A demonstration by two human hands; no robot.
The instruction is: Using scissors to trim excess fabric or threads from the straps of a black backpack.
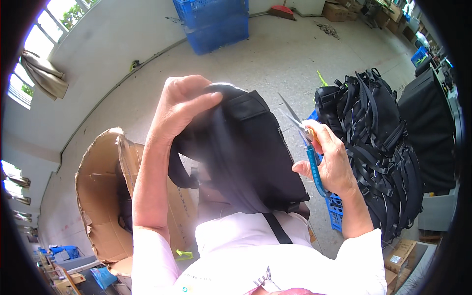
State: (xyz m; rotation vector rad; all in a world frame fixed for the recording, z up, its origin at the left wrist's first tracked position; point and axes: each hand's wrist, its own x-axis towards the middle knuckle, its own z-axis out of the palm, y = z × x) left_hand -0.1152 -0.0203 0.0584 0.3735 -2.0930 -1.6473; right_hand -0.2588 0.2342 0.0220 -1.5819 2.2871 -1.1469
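Note:
A black fabric bag [246, 152], perhaps a backpack, is held up in front of my chest. My left hand [189, 101] grips its top edge, thumb on the near side. Straps hang from the bag at its left side and below. To the right of it, my right hand [328, 155] holds scissors [298, 123] with the blades apart and pointing up and left, away from the fabric. A long blue handle [314, 167] runs down across the palm; I cannot tell whether it belongs to the scissors or is a second tool.
Several black backpacks [376, 142] are heaped on the right, over a blue crate [336, 211]. An open cardboard box [101, 196] stands at my left. Stacked blue crates [216, 29] are by the far wall, near a red dustpan or broom head [281, 12]. Small cartons [399, 255] lie lower right.

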